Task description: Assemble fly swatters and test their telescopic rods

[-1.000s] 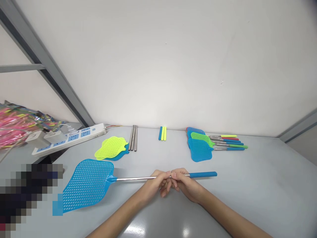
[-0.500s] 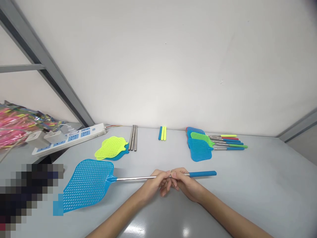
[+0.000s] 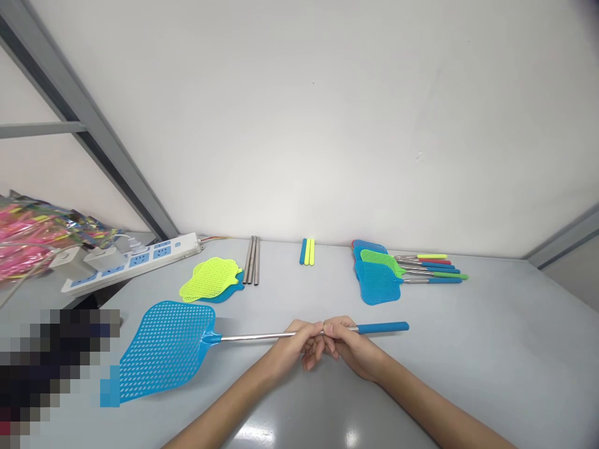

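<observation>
A blue fly swatter (image 3: 173, 349) lies across in front of me, its perforated head to the left and its blue grip to the right. My left hand (image 3: 304, 342) pinches its metal shaft (image 3: 253, 337) near the middle. Right beside it, my right hand (image 3: 346, 337) is closed on the same shaft, just left of the blue grip (image 3: 384, 327). The two hands touch, and the stretch of shaft between the fingers is mostly hidden. Part of the swatter head's left edge is covered by a blurred patch.
Behind the hands lie yellow-green and blue swatter heads (image 3: 210, 279), metal tubes (image 3: 251, 260), and loose blue and yellow grips (image 3: 307, 252). Assembled swatters (image 3: 381, 284) are piled at the right. A power strip (image 3: 140, 259) and plastic-wrapped bundles (image 3: 32, 234) sit at the left.
</observation>
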A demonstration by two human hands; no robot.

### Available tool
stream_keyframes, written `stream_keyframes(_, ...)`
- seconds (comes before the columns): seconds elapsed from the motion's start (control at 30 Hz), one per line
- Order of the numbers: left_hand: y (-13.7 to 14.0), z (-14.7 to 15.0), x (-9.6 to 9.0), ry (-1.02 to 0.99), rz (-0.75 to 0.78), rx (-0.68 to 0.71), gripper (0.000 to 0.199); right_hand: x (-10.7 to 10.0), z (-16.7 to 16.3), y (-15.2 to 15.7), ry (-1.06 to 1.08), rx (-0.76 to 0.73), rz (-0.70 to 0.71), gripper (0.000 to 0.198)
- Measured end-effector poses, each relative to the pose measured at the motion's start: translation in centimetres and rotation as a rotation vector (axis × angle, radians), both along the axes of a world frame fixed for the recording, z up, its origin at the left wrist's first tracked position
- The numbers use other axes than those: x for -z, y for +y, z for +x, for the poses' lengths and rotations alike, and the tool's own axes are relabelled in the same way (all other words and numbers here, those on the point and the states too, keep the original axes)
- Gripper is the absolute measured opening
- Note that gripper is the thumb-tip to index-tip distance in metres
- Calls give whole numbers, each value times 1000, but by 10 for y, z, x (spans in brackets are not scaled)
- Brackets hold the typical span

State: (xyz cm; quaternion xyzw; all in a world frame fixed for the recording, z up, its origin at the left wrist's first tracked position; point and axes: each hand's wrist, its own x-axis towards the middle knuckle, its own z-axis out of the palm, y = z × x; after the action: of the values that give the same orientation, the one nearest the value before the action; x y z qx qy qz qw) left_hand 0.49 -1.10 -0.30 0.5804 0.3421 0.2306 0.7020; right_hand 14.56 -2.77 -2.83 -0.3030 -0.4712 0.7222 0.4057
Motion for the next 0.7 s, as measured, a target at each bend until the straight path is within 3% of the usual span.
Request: stream_keyframes(0.7, 0, 0, 2, -30, -30, 0, 47, 0, 0, 0, 45, 40, -48, 37)
